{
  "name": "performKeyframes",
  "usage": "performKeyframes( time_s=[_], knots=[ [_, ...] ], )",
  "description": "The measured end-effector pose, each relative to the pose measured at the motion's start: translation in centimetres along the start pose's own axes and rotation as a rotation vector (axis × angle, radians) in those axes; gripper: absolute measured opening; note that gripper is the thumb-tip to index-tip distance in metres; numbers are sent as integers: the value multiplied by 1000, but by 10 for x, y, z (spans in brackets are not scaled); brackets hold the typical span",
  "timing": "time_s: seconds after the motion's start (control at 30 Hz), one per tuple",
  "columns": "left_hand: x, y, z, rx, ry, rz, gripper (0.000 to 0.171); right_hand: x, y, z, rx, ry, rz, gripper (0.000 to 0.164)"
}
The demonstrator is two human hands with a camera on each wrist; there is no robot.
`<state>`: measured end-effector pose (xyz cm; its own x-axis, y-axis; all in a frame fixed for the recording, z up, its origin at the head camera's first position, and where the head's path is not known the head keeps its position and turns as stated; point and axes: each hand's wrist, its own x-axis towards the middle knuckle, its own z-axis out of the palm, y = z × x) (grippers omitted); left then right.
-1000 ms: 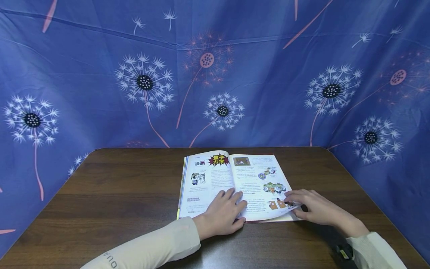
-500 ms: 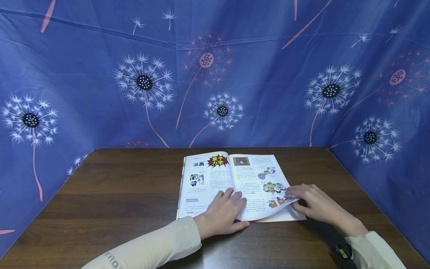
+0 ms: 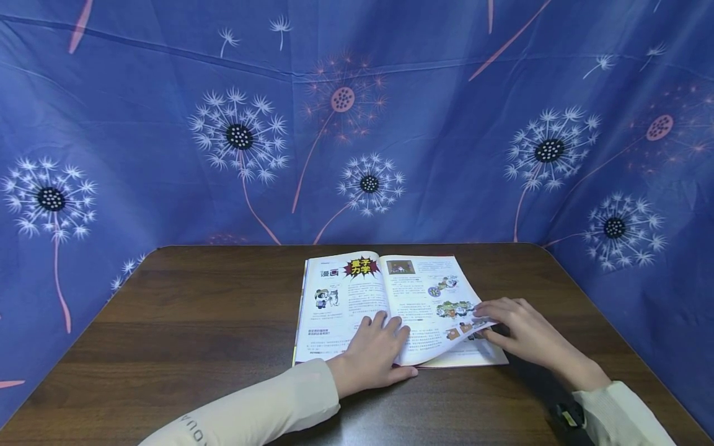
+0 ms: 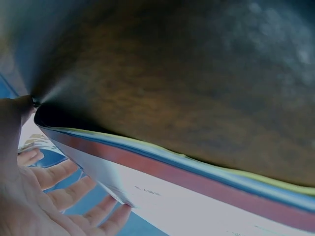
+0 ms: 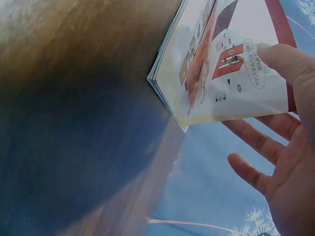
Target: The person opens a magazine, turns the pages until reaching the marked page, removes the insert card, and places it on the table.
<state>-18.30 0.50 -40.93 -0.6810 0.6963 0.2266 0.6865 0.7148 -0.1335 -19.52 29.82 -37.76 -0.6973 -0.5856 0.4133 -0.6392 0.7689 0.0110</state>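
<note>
An open magazine [image 3: 340, 303] with printed text and cartoon pictures lies on the table. My left hand [image 3: 375, 356] rests on it near the lower end of the fold, fingers spread and thumb at the bottom edge. In the left wrist view the magazine's layered edge [image 4: 197, 164] runs beside that hand [image 4: 64, 196]. With my right hand [image 3: 519, 331] I pinch the lower outer corner of the right-hand page [image 3: 429, 310], which is lifted and curved. The right wrist view shows the thumb on the underside of this page [image 5: 256, 93] and fingers behind it.
The brown wooden table [image 3: 195, 310] reaches back to a blue cloth [image 3: 435, 124] with dandelion prints. A small black device [image 3: 569, 416] sits at the right wrist.
The right page's lower corner has risen and curled further leftward, baring more of the page beneath. My right hand moved slightly up with it; the left thumb shifted a little to the right.
</note>
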Motion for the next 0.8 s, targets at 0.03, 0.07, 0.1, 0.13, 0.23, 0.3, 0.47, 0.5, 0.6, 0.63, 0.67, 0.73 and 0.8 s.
performKeyframes(
  time_s=[0.03, 0.07, 0.1, 0.13, 0.23, 0.3, 0.47, 0.5, 0.6, 0.63, 0.67, 0.73, 0.8],
  knots=[
    [0, 0, 0, 2, 3, -3, 64, 0, 0, 0, -1, 8, -3, 31],
    [0, 0, 0, 3, 7, -5, 64, 1, 0, 0, -3, 15, -5, 31],
    [1, 0, 0, 5, 11, -7, 63, 1, 0, -1, -5, 22, -8, 31],
    [1, 1, 0, 5, 15, -8, 63, 1, 0, -1, -7, 29, -12, 31],
    [1, 0, -1, 1, 18, -8, 61, 1, 0, -1, -8, 43, -17, 31],
    [1, 0, -1, -6, 13, -9, 60, 1, 0, -2, -7, 48, -18, 32],
    [0, -1, -3, -15, 11, -5, 58, 1, 1, -2, 1, 59, -5, 38],
    [0, -1, -3, -13, 15, -4, 57, 1, 1, -3, 1, 63, -1, 40],
    [0, 0, -3, -13, 29, -4, 56, 1, 1, -3, 6, 76, 12, 46],
    [-1, 0, -3, -15, 31, -4, 55, 1, 1, -3, 7, 78, 19, 48],
    [-1, 0, -2, -19, 35, -4, 54, 1, 1, -3, 7, 78, 27, 50],
    [-1, -1, -2, -28, 36, -5, 53, 1, 1, -3, 8, 79, 45, 52],
    [-1, -1, -2, -36, 42, -5, 52, 1, 2, -3, 3, 83, 63, 54]
  ],
)
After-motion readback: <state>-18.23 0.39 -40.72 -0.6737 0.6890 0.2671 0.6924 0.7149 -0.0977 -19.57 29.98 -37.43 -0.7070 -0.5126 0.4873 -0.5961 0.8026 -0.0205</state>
